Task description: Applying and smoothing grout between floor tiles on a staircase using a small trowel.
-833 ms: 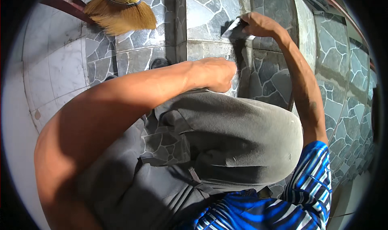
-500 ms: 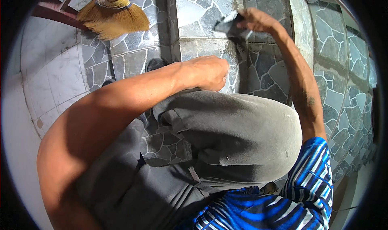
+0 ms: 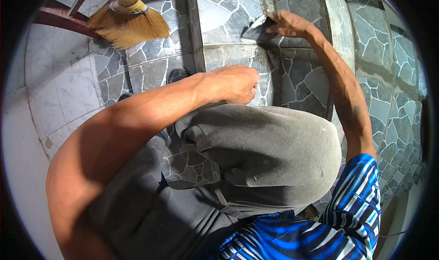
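My right hand (image 3: 289,24) grips a flat, dark grey trowel (image 3: 257,30) with a pointed end and a pale edge. The trowel lies against the stone-patterned step (image 3: 224,24), beside the seam where it meets the darker tiles. Over my raised knee (image 3: 292,132), my left hand (image 3: 238,83) is curled closed; its fingers point away, so whatever they may hold is hidden.
A straw broom (image 3: 130,22) stands at the upper left beside a dark red rail (image 3: 64,18). White marble tiles (image 3: 59,77) lie on the left. Stepped stone-patterned tiles (image 3: 375,40) run down the right. My dark shoe (image 3: 177,75) is by the step's edge.
The trowel and my right hand were smeared by motion and now look sharper, almost in the same spot. My left hand stays in place.
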The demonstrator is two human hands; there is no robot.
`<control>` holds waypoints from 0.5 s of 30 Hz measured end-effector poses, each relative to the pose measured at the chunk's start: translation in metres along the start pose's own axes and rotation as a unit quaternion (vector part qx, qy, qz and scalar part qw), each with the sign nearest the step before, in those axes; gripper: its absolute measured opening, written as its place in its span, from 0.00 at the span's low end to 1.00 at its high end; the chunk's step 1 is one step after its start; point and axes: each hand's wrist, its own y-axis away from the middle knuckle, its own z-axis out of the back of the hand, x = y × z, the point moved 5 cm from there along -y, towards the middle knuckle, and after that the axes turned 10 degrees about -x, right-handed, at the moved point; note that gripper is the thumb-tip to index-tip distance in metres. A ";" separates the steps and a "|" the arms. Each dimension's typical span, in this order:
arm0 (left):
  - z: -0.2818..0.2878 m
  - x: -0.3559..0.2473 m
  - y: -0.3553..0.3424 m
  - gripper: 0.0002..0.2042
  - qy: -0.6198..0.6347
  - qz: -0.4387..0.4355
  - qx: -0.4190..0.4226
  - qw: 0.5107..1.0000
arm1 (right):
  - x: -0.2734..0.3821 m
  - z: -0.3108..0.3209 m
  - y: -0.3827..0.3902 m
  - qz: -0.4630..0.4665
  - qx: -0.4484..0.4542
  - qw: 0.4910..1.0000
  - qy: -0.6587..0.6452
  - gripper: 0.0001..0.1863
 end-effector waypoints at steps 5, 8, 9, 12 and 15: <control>-0.002 0.001 -0.002 0.13 -0.015 -0.011 0.003 1.000 | -0.004 -0.009 -0.001 -0.022 0.025 0.999 0.020 0.19; -0.003 0.005 0.001 0.12 -0.002 -0.017 -0.024 1.000 | -0.005 -0.005 -0.003 -0.046 0.048 0.996 -0.063 0.18; -0.002 0.006 0.002 0.12 -0.003 -0.014 -0.025 1.000 | -0.002 -0.006 -0.005 -0.123 0.084 0.979 -0.139 0.20; -0.001 -0.001 0.002 0.11 0.002 -0.015 -0.011 1.000 | -0.003 0.000 -0.008 -0.115 0.103 0.988 0.022 0.19; -0.001 0.003 -0.001 0.11 0.000 -0.029 -0.022 0.999 | 0.005 0.001 -0.008 -0.087 0.079 0.991 0.060 0.21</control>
